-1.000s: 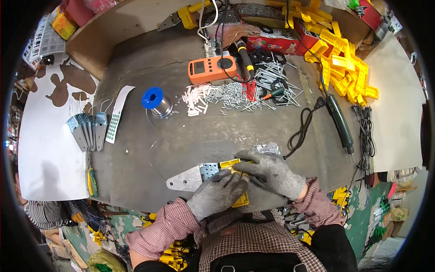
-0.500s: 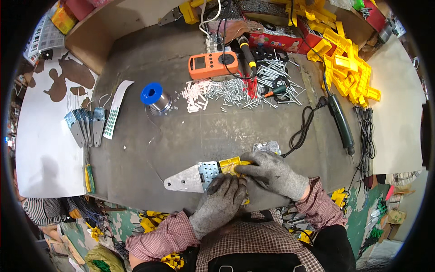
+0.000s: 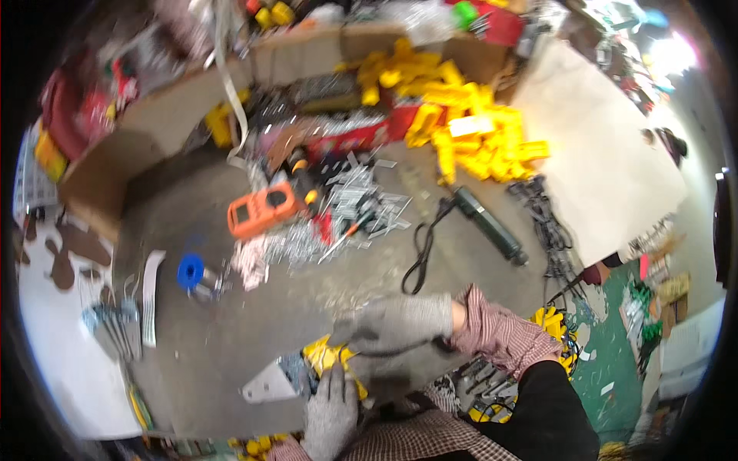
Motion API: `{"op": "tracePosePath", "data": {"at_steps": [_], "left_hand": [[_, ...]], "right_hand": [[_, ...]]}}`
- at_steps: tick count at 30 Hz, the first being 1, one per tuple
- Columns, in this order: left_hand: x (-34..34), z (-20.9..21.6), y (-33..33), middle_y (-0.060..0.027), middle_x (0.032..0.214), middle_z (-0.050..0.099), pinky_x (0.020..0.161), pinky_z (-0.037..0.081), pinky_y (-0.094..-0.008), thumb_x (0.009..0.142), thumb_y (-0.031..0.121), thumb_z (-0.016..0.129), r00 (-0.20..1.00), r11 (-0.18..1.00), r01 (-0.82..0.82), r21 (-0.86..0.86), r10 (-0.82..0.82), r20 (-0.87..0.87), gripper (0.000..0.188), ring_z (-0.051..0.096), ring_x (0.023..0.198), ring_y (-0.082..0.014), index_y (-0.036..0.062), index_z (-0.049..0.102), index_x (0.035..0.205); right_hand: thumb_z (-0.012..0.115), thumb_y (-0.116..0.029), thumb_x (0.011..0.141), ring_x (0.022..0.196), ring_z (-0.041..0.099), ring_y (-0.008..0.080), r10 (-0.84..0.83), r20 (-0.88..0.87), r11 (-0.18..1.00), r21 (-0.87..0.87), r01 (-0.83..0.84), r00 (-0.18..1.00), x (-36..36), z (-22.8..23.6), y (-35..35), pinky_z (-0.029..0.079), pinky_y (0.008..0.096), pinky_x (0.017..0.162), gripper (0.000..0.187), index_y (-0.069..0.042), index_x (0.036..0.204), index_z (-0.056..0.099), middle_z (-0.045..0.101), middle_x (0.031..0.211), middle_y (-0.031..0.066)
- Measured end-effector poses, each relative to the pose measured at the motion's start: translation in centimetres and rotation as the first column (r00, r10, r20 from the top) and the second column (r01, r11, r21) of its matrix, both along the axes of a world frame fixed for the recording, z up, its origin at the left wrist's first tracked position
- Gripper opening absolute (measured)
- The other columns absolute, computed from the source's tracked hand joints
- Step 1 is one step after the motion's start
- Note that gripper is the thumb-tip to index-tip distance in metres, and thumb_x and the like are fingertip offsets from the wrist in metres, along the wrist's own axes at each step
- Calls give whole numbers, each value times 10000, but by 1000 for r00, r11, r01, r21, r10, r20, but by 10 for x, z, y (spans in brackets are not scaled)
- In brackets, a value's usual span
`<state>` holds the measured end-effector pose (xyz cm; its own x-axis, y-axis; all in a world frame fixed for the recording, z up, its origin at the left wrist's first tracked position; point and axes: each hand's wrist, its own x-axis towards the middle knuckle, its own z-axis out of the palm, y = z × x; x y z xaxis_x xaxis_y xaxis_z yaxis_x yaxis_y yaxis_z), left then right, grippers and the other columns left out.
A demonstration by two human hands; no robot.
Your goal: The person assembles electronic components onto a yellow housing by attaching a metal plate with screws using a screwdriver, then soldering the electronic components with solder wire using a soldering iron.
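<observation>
both hands gloved in grey; left hand (image 3: 332, 411) comes up from the lower edge, fingers on the yellow part (image 3: 329, 358) at the near edge of the grey desk (image 3: 231, 338); right hand (image 3: 392, 326) lies flat just beside it, fingertips touching it; blur hides each grip, cannot tell if pinching; perforated metal plate (image 3: 270, 380) lies under the part; orange meter (image 3: 261, 209) and blue spool (image 3: 190, 271) sit well apart

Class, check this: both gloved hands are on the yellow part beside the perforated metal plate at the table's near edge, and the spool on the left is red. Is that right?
Not quite. The head view shows the spool is blue, not red. The rest stands: the left hand and right hand, both gloved, are on the yellow part beside the perforated metal plate.
</observation>
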<state>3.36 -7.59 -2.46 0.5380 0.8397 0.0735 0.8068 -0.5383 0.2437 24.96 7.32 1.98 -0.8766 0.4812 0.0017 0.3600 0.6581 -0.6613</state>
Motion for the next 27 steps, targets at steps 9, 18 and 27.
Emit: {"op": "tracePosePath", "data": {"at_steps": [9, 18, 27], "left_hand": [[-3, -21, -7, -246, 1172, 576, 785, 535, -446, 837, 327, 695, 998, 978, -18, 208, 6, 60, 497, 571, 1056, -389, -37, 564, 1149], [-5, -16, -3, -242, 1215, 552, 859, 497, -475, 803, 402, 737, 1000, 979, 9, 204, -14, 22, 653, 553, 1078, -401, -8, 519, 1262], [-3, -12, 1, -271, 1323, 505, 1045, 362, -568, 888, 443, 618, 997, 998, -8, 55, 4, 71, 583, 503, 1211, -362, -66, 566, 1168]], "right_hand": [[573, -518, 898, 886, 686, 426, -974, 159, 220, 472, 854, 163, 173, -35, 221, 545, 508, 782, 682, 60, 1241, 451, 666, 1005, 312], [583, -123, 808, 918, 651, 439, -949, -229, 97, 446, 890, 218, 171, -14, 198, 529, 504, 814, 268, -5, 1048, 606, 644, 959, 297], [608, -235, 887, 926, 671, 406, -962, 103, 244, 747, 618, 254, 190, 6, 174, 542, 480, 788, 350, -69, 1191, 567, 668, 923, 283]]}}
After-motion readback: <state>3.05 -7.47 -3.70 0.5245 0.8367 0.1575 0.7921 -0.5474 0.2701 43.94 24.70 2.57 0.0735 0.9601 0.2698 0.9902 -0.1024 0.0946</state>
